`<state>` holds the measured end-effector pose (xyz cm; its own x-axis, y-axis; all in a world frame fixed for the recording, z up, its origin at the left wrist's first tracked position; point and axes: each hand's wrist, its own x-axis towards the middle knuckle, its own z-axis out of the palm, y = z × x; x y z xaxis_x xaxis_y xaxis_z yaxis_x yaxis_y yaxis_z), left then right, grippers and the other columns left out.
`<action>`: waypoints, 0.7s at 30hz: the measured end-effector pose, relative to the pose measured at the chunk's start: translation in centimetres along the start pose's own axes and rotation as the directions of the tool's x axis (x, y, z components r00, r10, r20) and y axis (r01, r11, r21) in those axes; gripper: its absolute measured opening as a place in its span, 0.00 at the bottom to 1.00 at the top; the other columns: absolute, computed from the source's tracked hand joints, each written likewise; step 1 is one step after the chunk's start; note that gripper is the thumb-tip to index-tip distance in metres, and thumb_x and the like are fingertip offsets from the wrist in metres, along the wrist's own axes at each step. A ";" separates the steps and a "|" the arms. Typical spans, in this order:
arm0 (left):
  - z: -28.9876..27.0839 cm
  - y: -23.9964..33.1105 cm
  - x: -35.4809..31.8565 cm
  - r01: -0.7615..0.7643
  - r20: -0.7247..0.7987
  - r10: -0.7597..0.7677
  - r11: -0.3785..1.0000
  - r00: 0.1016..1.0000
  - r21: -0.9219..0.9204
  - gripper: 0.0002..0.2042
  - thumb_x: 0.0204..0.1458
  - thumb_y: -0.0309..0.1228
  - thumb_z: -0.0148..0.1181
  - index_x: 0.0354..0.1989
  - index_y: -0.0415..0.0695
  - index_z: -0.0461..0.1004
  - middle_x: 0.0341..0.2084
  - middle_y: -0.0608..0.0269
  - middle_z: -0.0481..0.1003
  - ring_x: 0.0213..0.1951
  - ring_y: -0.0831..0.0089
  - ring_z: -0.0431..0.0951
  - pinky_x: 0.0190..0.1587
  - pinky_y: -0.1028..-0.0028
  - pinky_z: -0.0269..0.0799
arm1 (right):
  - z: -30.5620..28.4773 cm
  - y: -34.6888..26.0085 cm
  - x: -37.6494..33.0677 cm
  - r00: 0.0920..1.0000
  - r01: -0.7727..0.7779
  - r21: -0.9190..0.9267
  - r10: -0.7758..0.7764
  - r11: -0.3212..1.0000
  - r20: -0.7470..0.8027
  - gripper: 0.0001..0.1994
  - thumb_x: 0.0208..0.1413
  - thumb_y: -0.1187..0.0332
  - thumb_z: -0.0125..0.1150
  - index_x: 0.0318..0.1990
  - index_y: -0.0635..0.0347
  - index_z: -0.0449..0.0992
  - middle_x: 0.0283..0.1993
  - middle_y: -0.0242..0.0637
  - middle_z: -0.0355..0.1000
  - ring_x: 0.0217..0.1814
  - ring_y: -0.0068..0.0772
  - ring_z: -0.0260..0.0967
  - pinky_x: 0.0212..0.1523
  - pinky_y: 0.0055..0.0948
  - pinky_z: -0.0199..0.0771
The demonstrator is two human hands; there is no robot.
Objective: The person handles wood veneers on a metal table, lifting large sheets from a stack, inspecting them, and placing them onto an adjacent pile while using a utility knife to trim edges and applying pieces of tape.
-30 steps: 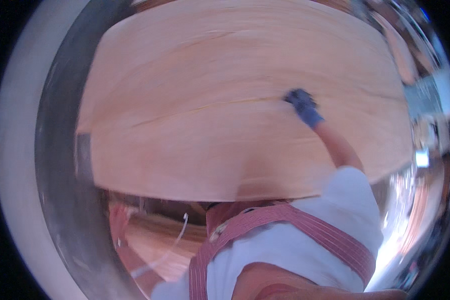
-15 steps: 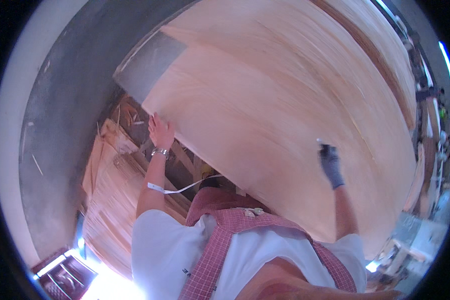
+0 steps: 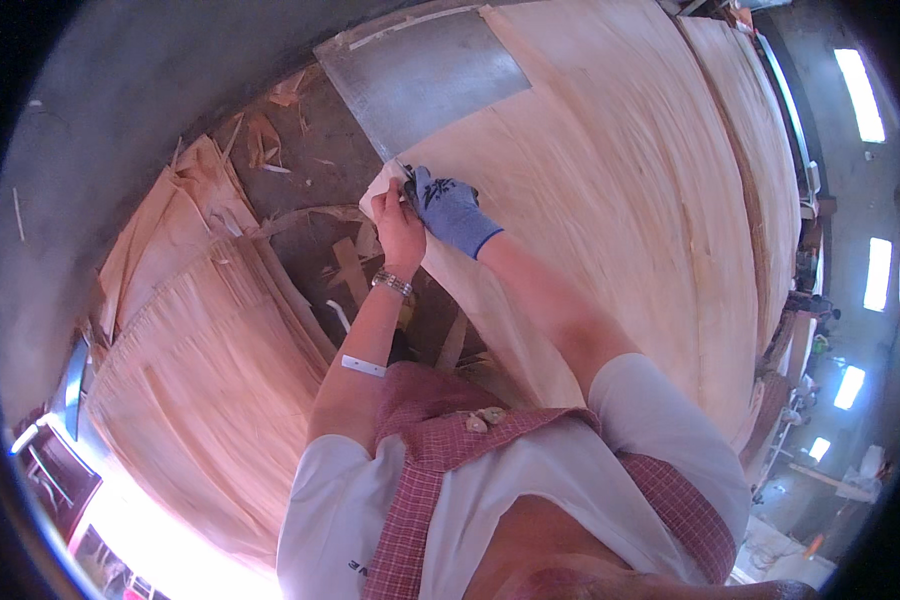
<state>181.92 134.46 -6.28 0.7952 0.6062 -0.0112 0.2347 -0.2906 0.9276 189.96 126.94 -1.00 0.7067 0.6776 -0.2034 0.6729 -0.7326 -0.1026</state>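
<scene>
A large pale wood veneer sheet (image 3: 610, 190) spreads across the middle and right, on top of a flat grey panel (image 3: 440, 80) that shows at its far left corner. At the sheet's left corner my bare left hand (image 3: 400, 228), with a metal watch (image 3: 393, 282) at the wrist, has its fingers closed on the edge. Right against it is my right hand (image 3: 448, 208) in a blue-grey knitted glove. Its fingers are closed around something small and dark, mostly hidden, at the same corner. A white strip (image 3: 363, 366) lies across my left forearm.
Another stack of veneer sheets (image 3: 210, 380) stands on the left, with torn edges. Between the stacks, wood scraps (image 3: 350, 270) lie on the dark floor (image 3: 305, 130). A brown band (image 3: 735, 170) crosses the far right of the large sheet. Bright windows (image 3: 860, 95) line the right.
My right hand has swung from the middle of the sheet leftward to its corner, beside my left hand. My left hand has closed on the edge. The view has shifted.
</scene>
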 end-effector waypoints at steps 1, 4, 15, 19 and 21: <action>-0.3 -0.1 0.2 -0.041 -0.023 0.041 0.999 0.999 0.012 0.23 0.53 0.18 0.46 0.60 0.36 0.63 0.44 0.47 0.65 0.43 0.53 0.71 0.49 0.63 0.68 | -0.2 -0.4 0.5 1.000 -0.006 -0.014 0.007 1.000 0.020 0.13 0.61 0.58 0.45 0.43 0.59 0.60 0.26 0.45 0.76 0.25 0.47 0.76 0.22 0.47 0.72; -0.3 -0.1 0.4 0.000 -0.014 -0.001 0.997 1.000 -0.081 0.23 0.53 0.17 0.45 0.59 0.36 0.64 0.43 0.47 0.65 0.44 0.54 0.71 0.49 0.63 0.68 | -0.1 -0.4 0.7 1.000 0.020 -0.026 -0.020 0.999 0.005 0.12 0.61 0.58 0.46 0.42 0.58 0.60 0.26 0.45 0.76 0.26 0.48 0.77 0.23 0.48 0.73; 1.4 -2.7 0.1 -0.104 -0.087 0.114 0.988 0.990 0.119 0.23 0.52 0.21 0.50 0.60 0.38 0.64 0.44 0.47 0.65 0.47 0.53 0.67 0.53 0.62 0.64 | 1.7 -0.2 -10.4 0.989 0.059 -0.232 -0.025 0.971 0.148 0.18 0.53 0.68 0.50 0.49 0.72 0.64 0.31 0.44 0.76 0.23 0.39 0.75 0.20 0.41 0.74; 3.7 -1.5 -1.5 -0.158 -0.186 0.231 0.927 0.955 0.340 0.30 0.51 0.30 0.57 0.63 0.38 0.58 0.45 0.47 0.66 0.48 0.53 0.67 0.53 0.60 0.63 | 5.6 2.0 -21.5 0.980 0.114 -0.318 -0.055 0.941 0.189 0.26 0.53 0.69 0.49 0.59 0.75 0.59 0.40 0.47 0.74 0.22 0.36 0.74 0.16 0.41 0.71; 3.9 -2.1 -1.8 -0.155 -0.237 0.280 0.886 0.930 0.438 0.34 0.50 0.35 0.61 0.65 0.37 0.55 0.46 0.47 0.67 0.49 0.51 0.68 0.53 0.58 0.64 | 4.5 2.2 -28.4 0.979 0.120 -0.367 -0.049 0.922 0.197 0.29 0.54 0.69 0.49 0.63 0.75 0.56 0.44 0.48 0.72 0.22 0.36 0.74 0.14 0.42 0.69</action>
<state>182.22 131.08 -9.69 0.6731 0.6580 0.3377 0.3291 -0.6754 0.6599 170.41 105.78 0.16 0.6158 0.6867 -0.3863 0.7859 -0.5706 0.2383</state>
